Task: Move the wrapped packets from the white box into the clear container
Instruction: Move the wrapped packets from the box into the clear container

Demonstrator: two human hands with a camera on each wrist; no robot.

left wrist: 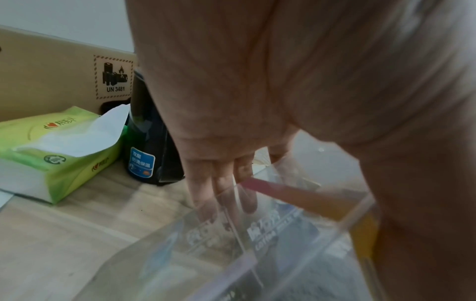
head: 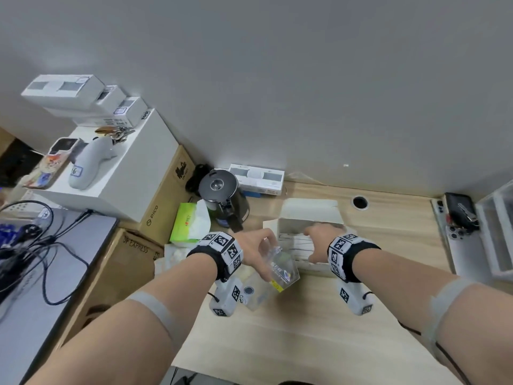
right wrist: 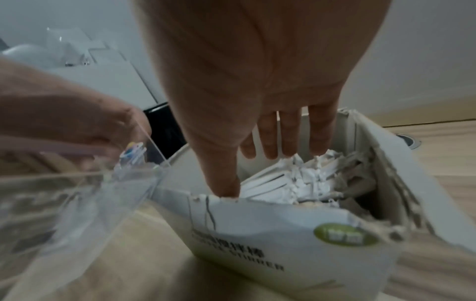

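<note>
Wooden desk (head: 277, 329): steady clear container (left wrist: 296, 254) with left hand (head: 258, 245) gripping its rim; reach right hand (right wrist: 257, 101), fingers spread, into white box (right wrist: 283, 234); pinch wrapped packets (right wrist: 291, 179) together

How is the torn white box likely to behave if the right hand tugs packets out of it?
The white box is thin card with a ragged torn rim, so it probably flexes. It looks light and may slide. The right hand alone reaches in, nothing bracing it.
</note>
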